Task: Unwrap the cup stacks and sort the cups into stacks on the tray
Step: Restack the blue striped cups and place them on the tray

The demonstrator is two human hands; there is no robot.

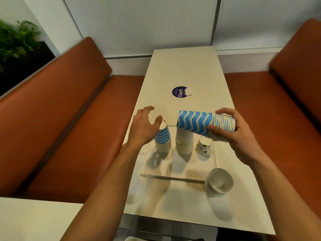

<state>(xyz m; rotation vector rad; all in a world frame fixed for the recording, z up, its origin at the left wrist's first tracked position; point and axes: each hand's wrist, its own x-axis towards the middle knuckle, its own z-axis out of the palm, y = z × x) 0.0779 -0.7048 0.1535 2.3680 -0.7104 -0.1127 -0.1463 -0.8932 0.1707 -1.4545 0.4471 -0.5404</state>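
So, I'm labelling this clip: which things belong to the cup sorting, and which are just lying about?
Job: zigzag stack held by the right hand; left hand; clear tray; zigzag-topped stack, white stack and patterned cup on it; tipped white cups by its corner.
Lying about: round sticker; orange benches; plant.

Both forearms bare, extended forward above bench (182,70). Over bench left side: left hand (145,126) palm down, fingers (149,108) spread, lightly curved. Over bench right side: right hand (232,136) grips zigzag cup stack (196,121) sideways, thumb nearside.
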